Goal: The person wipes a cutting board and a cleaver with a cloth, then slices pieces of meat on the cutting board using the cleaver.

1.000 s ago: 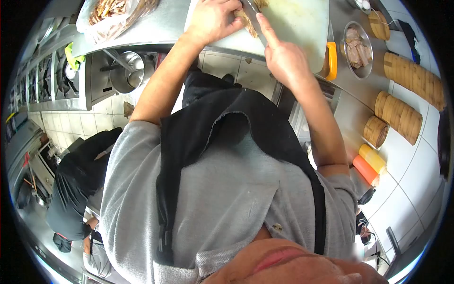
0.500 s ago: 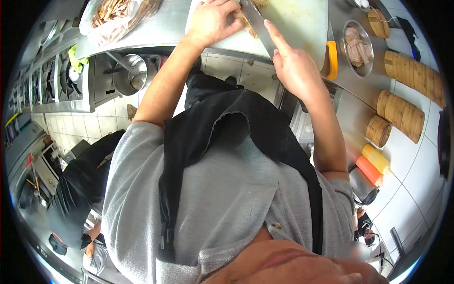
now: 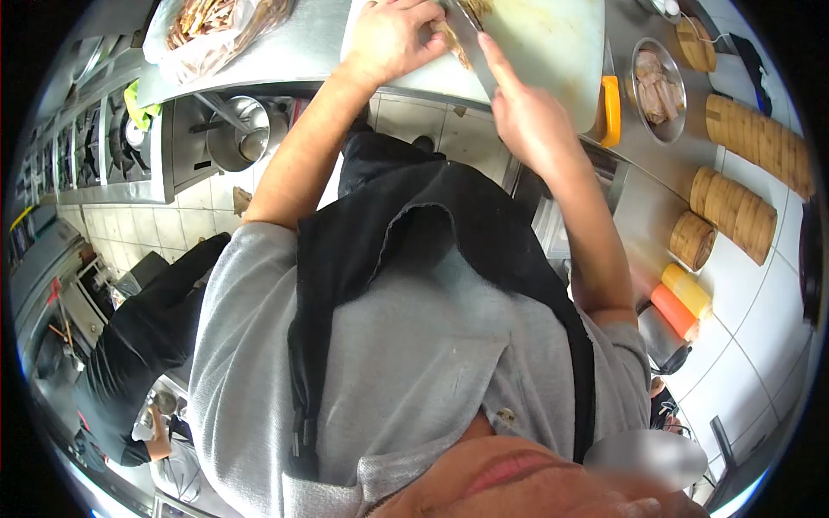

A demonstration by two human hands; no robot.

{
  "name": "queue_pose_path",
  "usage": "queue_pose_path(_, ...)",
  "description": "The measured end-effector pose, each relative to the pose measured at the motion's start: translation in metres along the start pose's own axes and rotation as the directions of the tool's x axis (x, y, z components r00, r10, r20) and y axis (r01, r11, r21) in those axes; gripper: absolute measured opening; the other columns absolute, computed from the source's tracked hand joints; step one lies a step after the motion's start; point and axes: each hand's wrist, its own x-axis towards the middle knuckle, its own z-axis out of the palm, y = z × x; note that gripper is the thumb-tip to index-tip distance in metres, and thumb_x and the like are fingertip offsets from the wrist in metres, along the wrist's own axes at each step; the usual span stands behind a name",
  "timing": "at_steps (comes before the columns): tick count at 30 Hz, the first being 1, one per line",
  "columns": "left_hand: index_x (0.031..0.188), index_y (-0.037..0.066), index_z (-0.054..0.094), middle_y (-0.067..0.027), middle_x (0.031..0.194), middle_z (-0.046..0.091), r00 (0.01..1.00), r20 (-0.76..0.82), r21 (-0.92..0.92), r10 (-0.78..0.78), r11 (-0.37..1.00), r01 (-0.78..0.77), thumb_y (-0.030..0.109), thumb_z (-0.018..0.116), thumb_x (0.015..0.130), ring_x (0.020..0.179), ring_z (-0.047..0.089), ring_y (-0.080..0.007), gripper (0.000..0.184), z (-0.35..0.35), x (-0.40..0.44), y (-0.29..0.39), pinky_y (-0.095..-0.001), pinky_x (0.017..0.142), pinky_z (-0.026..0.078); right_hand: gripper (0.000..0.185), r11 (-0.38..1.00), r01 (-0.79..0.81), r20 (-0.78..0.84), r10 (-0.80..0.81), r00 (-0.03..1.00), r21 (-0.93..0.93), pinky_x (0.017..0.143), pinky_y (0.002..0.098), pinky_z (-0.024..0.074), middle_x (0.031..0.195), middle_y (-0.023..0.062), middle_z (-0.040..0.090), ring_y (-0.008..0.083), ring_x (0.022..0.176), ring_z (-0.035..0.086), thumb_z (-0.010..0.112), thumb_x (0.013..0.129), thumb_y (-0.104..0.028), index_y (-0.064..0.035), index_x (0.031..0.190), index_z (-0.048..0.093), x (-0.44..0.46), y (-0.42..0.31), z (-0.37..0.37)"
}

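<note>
My right hand (image 3: 535, 121) grips a knife (image 3: 471, 50), its index finger stretched along the blade. The knife lies slanted over a pale cutting board (image 3: 553, 43) near the top of the view. My left hand (image 3: 393, 39) is on the board just left of the blade, fingers curled and thumb pressing a light-brown piece of food (image 3: 453, 45). Chopped brown bits (image 3: 480, 7) lie beyond the blade at the top edge. What exactly the food is, I cannot make out.
An open plastic bag of brown strips (image 3: 203, 30) lies left of the board. To the right are an orange handle (image 3: 610, 112), a steel bowl of pale meat (image 3: 656, 95), bamboo steamers (image 3: 734, 211) and squeeze bottles (image 3: 673, 311). Another person (image 3: 129, 354) bends at the left.
My right hand and the knife have shifted slightly left. My left hand stays nearly in place. The person at the left has moved, with a metal bowl now visible near their hand.
</note>
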Motion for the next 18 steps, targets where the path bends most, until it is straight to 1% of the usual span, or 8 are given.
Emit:
queue_pose_path(2,0.081,0.011,0.066,-0.0122,0.083,0.065,0.999,0.047,0.005,0.014,1.000,-0.014,0.024,0.076,0.078,0.081,0.062,-0.0352,0.017,-0.001,0.004,-0.002,-0.0454,0.076,0.052,0.074,1.000,0.007,-0.089,-0.004,0.996,0.028,0.079,0.0538,0.0554,0.082,0.0255,0.070,0.0433,0.079,0.070,0.057,0.096,-0.018,-0.0267,0.163,0.026,0.021,0.000,0.012)
queue_pose_path(3,0.081,0.011,0.066,-0.0122,0.083,0.065,0.999,0.044,0.013,0.025,1.000,-0.026,0.024,0.076,0.078,0.081,0.062,-0.0352,0.017,-0.002,0.004,-0.002,-0.0454,0.076,0.052,0.074,0.999,0.010,-0.103,-0.006,0.995,0.031,0.079,0.0538,0.0554,0.082,0.0254,0.070,0.0433,0.079,0.070,0.057,0.096,-0.018,-0.0267,0.163,0.026,0.026,0.002,0.013)
queue_pose_path(6,0.082,0.011,0.065,-0.0121,0.085,0.064,0.999,0.009,-0.015,0.031,0.999,-0.031,0.023,0.076,0.078,0.083,0.062,-0.0351,0.017,0.000,0.004,-0.003,-0.0452,0.078,0.052,0.073,0.999,-0.035,-0.124,0.039,0.992,0.036,0.079,0.0543,0.0553,0.081,0.0254,0.070,0.0430,0.079,0.070,0.056,0.097,-0.018,-0.0274,0.163,0.026,0.028,0.014,0.008)
queue_pose_path(8,0.082,0.011,0.065,-0.0121,0.087,0.064,0.999,-0.029,-0.024,0.017,1.000,-0.018,0.023,0.077,0.078,0.083,0.062,-0.0352,0.018,0.000,0.001,-0.002,-0.0451,0.078,0.052,0.074,0.994,-0.059,-0.154,0.073,0.985,0.095,0.078,0.0551,0.0555,0.080,0.0242,0.070,0.0430,0.077,0.070,0.057,0.096,-0.017,-0.0283,0.163,0.027,0.020,0.016,0.002)
queue_pose_path(9,0.082,0.011,0.065,-0.0121,0.087,0.064,1.000,-0.027,-0.026,0.016,1.000,-0.016,0.023,0.077,0.078,0.083,0.062,-0.0352,0.018,0.000,0.000,-0.002,-0.0451,0.078,0.052,0.074,0.994,-0.061,-0.151,0.075,0.986,0.096,0.078,0.0551,0.0555,0.080,0.0242,0.070,0.0430,0.077,0.070,0.057,0.096,-0.017,-0.0283,0.163,0.027,0.015,0.012,-0.001)
queue_pose_path(11,0.084,0.011,0.065,-0.0120,0.088,0.064,1.000,0.001,-0.062,-0.007,0.998,0.007,0.022,0.077,0.077,0.083,0.062,-0.0353,0.018,-0.001,0.001,-0.003,-0.0453,0.078,0.052,0.074,0.999,-0.036,-0.091,0.039,0.995,0.036,0.076,0.0553,0.0555,0.078,0.0228,0.070,0.0430,0.075,0.070,0.057,0.096,-0.015,-0.0281,0.162,0.028,0.004,0.003,-0.011)
queue_pose_path(14,0.083,0.011,0.065,-0.0117,0.086,0.063,1.000,-0.018,-0.047,0.024,0.999,-0.025,0.022,0.078,0.076,0.083,0.062,-0.0351,0.019,0.000,0.001,-0.003,-0.0453,0.078,0.052,0.074,1.000,-0.016,-0.065,0.018,0.998,0.022,0.075,0.0552,0.0554,0.077,0.0224,0.070,0.0435,0.074,0.070,0.059,0.095,-0.014,-0.0270,0.162,0.030,-0.003,-0.002,-0.009)
queue_pose_path(18,0.083,0.011,0.065,-0.0115,0.085,0.063,0.999,-0.027,-0.040,0.047,0.998,-0.048,0.022,0.078,0.076,0.083,0.062,-0.0351,0.018,0.001,0.001,-0.005,-0.0455,0.077,0.053,0.073,1.000,-0.005,-0.076,0.005,0.997,0.002,0.075,0.0553,0.0555,0.077,0.0227,0.070,0.0438,0.074,0.070,0.059,0.094,-0.014,-0.0255,0.161,0.031,-0.007,-0.004,-0.007)
